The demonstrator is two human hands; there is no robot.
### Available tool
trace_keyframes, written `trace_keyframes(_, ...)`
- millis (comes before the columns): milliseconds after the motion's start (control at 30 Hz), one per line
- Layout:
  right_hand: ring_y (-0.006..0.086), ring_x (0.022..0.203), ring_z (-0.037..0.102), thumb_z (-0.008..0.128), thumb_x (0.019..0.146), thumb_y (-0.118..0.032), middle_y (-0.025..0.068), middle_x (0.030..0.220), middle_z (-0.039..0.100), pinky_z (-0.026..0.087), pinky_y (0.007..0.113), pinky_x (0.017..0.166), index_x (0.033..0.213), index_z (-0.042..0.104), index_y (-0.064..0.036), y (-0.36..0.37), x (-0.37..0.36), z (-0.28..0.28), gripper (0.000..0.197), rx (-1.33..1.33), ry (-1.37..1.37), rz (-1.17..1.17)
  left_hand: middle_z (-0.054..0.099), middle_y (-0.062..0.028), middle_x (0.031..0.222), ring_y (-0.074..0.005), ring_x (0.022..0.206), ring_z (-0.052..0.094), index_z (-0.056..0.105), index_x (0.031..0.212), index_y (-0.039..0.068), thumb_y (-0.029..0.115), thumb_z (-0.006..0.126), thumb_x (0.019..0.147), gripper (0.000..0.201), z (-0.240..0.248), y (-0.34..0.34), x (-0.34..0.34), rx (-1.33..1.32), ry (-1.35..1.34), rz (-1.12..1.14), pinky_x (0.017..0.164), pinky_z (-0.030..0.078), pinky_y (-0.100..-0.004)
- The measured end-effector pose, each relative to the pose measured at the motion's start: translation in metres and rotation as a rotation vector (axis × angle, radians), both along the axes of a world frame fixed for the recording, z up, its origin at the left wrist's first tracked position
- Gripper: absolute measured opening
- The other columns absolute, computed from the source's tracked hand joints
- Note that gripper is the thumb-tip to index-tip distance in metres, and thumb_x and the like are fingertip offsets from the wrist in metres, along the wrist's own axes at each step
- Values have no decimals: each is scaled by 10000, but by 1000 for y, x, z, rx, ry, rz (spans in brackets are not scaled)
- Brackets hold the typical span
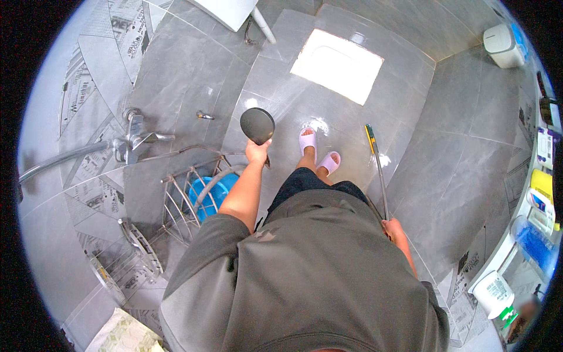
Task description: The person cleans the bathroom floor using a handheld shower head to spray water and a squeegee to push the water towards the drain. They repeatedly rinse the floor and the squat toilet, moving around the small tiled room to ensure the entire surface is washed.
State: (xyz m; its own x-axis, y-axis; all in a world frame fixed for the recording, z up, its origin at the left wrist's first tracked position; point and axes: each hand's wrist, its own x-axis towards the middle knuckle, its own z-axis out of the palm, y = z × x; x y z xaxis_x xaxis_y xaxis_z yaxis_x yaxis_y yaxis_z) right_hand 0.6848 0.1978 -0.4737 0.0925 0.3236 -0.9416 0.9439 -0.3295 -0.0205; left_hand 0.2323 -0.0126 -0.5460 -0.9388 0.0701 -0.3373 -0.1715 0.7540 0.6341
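Note:
My left hand (257, 154) is wrapped round the handle of a dark round shower head (257, 125), held out in front of me at the left. Its hose passes back past a metal rack. Low at my right side, my right hand (396, 230) grips a long grey pole (381, 185). The pole reaches forward to a narrow yellow-and-black head (370, 139) near the wet floor; whether that is a squeegee or a brush I cannot tell. Both of my feet, in pink slippers (308, 139), stand on grey tiles between the two tools.
A chrome tap (132, 141) juts from the left wall above the wire rack (179, 199) and a blue basin (212, 193). Ahead, a bright white rectangular fixture (337, 64) lies in the floor. Bottles and containers line the right-hand shelf (495, 258). A white bin (503, 47) hangs at the far right.

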Motion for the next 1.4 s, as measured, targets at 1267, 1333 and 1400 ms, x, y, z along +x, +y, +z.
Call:
trace_keyframes(1267,202,434,487,516,834,-214,95,589,474,421,355,387,869,406,-23,-19,37,-51,222,95,104,-238,591,-169,960,-316,917,560,546,984,74,265,646,650,398,20,69,9,-679,-143,-923,772,450,-402)
trace_keyframes(1333,197,443,488,513,835,-215,88,597,472,424,358,396,873,398,-32,-20,37,-53,220,82,88,-273,588,-173,962,-319,917,556,540,979,64,244,677,625,421,22,72,14,-617,-158,-869,770,447,-402)
trace_keyframes(1400,195,451,491,510,834,-209,87,601,472,424,360,400,870,393,-38,-24,38,-56,211,73,77,-280,589,-175,957,-322,916,554,541,972,57,213,692,611,422,19,71,14,-509,-157,-912,768,447,-398)
